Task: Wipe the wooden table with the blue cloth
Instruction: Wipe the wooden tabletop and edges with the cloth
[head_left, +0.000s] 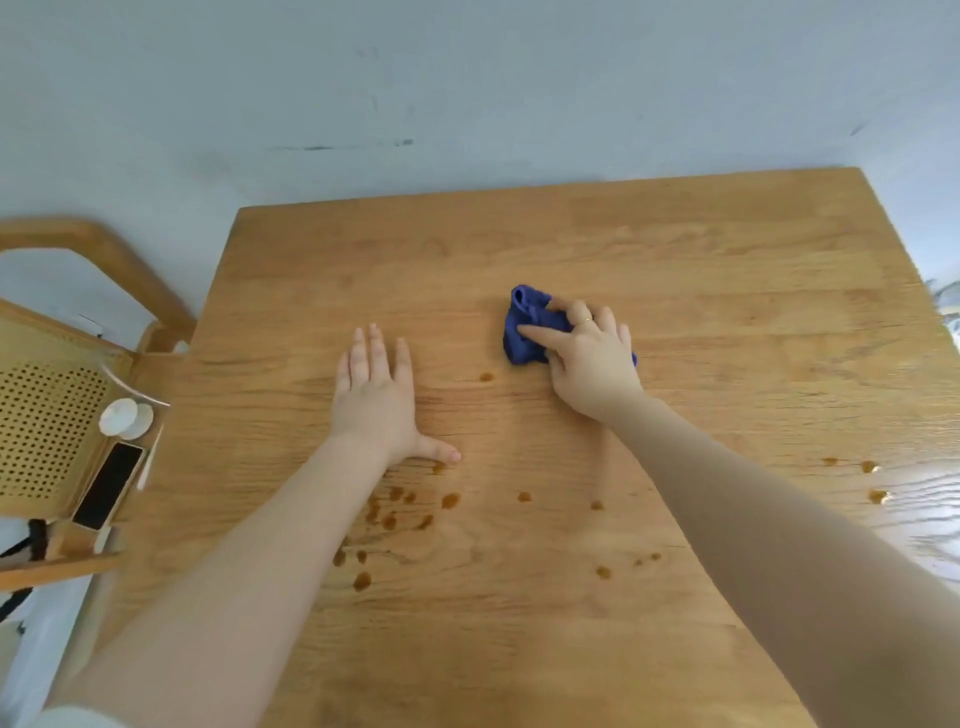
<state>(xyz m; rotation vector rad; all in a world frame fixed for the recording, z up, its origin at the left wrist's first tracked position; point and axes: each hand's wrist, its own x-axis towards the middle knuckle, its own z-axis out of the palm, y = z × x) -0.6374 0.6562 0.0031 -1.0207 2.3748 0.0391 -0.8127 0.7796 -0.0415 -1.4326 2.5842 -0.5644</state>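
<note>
The wooden table (675, 249) fills most of the head view. A crumpled blue cloth (524, 332) lies on it right of centre, and my right hand (592, 358) presses down on it with fingers spread over the fabric. My left hand (376, 395) rests flat on the bare wood to the left of the cloth, fingers apart and holding nothing. Several brown liquid drops (400, 512) dot the near half of the table, with one drop (486, 376) just below the cloth and more drops (872, 480) near the right edge.
A wooden chair with a cane seat (47, 431) stands against the table's left edge. On it lie a dark phone (108, 486) and a small white round object (122, 415). A pale wall (467, 78) runs behind the table's far edge.
</note>
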